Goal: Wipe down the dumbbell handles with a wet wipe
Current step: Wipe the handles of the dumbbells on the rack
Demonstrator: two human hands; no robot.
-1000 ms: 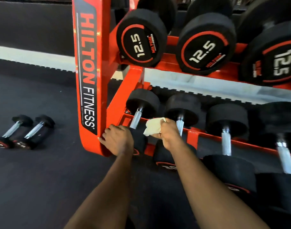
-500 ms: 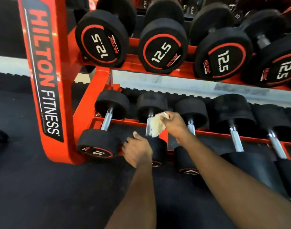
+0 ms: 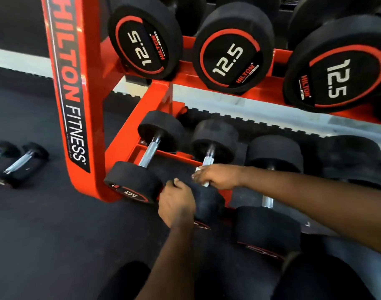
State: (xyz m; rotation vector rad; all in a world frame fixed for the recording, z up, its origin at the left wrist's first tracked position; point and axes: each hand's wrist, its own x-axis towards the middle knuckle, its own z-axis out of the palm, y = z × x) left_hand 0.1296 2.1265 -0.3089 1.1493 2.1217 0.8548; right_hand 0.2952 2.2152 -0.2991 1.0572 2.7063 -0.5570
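Black dumbbells with chrome handles lie in a row on the bottom tier of the red rack [image 3: 128,139]. My right hand [image 3: 219,177] is wrapped around the handle of the second dumbbell [image 3: 214,139] from the left, with the white wet wipe [image 3: 198,169] pressed between palm and handle; only small bits of the wipe show. My left hand [image 3: 177,202] grips the near black head of that same dumbbell [image 3: 206,204]. The leftmost dumbbell [image 3: 149,152] lies untouched beside them, its handle bare.
Large 12.5 dumbbells [image 3: 228,55] fill the upper tier overhead. The red upright post [image 3: 70,83] stands to the left. Two small dumbbells [image 3: 18,165] lie on the dark rubber floor at far left. More dumbbells [image 3: 269,226] sit to the right under my right forearm.
My right hand came down from above the handle and closed around it with the wipe. My left hand stayed on the second dumbbell's near head. The camera moved closer.
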